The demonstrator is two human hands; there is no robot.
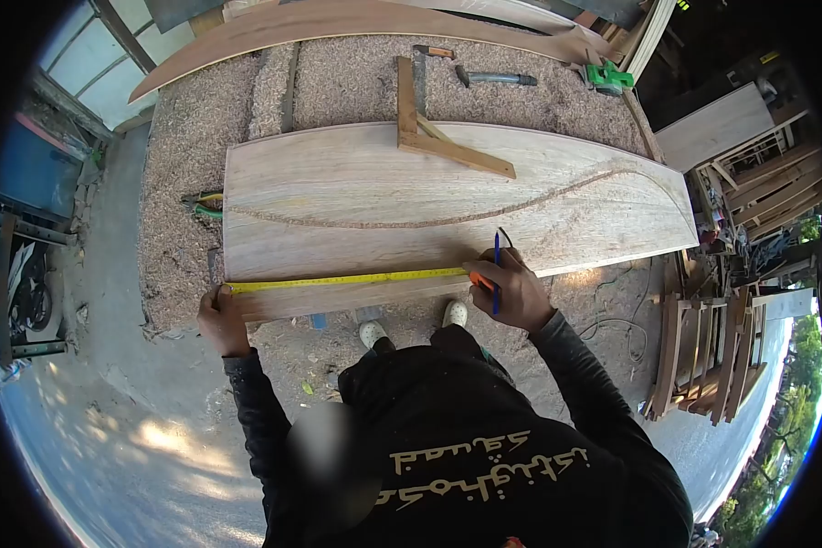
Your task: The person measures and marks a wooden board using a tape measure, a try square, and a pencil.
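A pale wooden board (338,173) with a curved groove across its face lies on the shavings-covered work surface. Along its near edge stretches a yellow tape measure blade (356,279). At the board's left end my left hand (222,321) pinches the tip of the blade. My right hand (519,292), by the middle of the near edge, is closed around the orange tape measure case (479,278). The same hand also holds a blue pen (497,247) upright between the fingers. Below the blade runs a brownish strip of wood (356,298).
An angled wooden frame piece (457,153) rests on the board. Green-handled pliers (205,205) lie at its left end. Beyond it are a hammer (495,78), a small wood-handled tool (435,52) and a green power tool (606,79). Stacked wooden frames (712,356) stand right.
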